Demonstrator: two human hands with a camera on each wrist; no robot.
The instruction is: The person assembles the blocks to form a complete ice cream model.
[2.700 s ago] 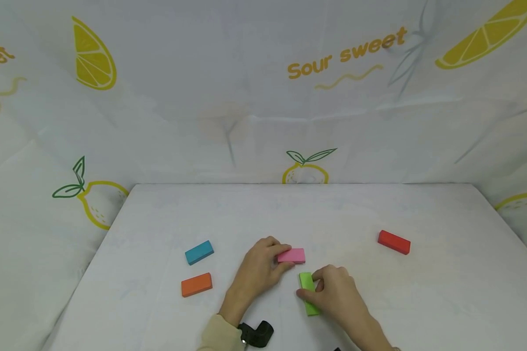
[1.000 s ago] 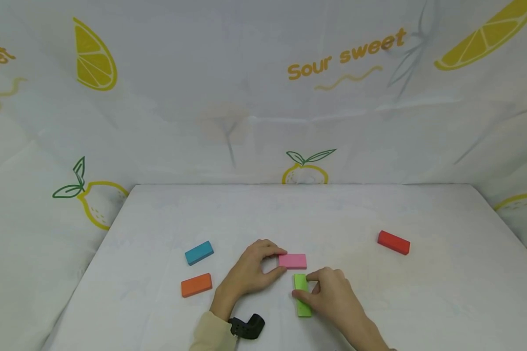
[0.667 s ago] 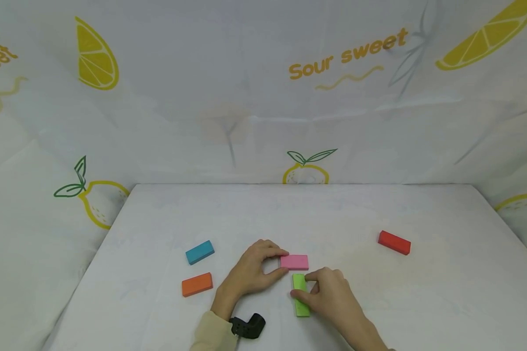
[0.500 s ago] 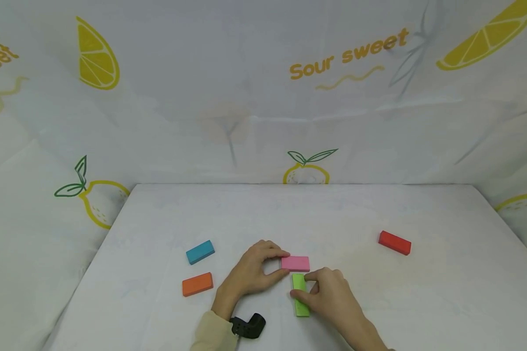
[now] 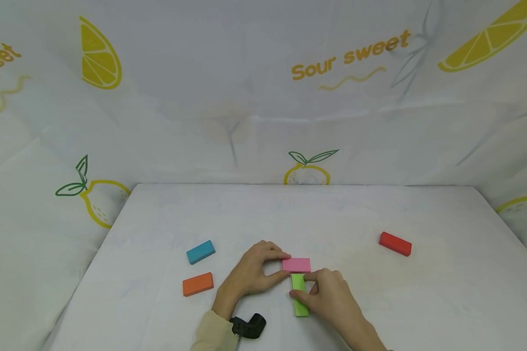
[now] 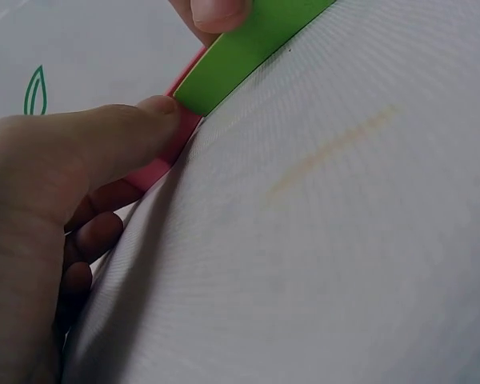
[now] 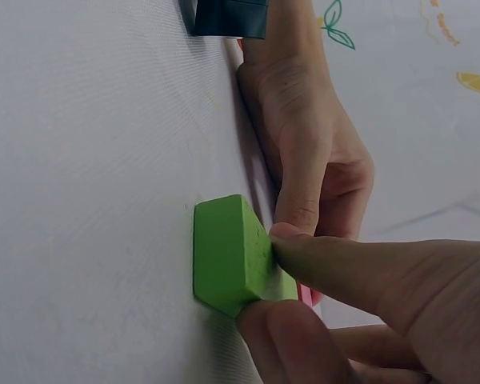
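Observation:
My left hand pinches the left end of a pink block between thumb and fingers on the white tabletop. Just in front of it, a green block lies lengthwise toward me, its far end at the pink block's near side. My right hand holds the green block by its sides with thumb and index finger. In the left wrist view the green block meets the pink block near my thumb. In the right wrist view the near end of the green block shows plainly.
A blue block and an orange block lie to the left. Off to the right sits a red block. A lemon-printed white cloth rises behind the table. A black wrist strap is on my left wrist.
My left hand has drawn the pink block toward me, down to the green block's far end. The green block has turned straighter and shifted slightly left in my right hand.

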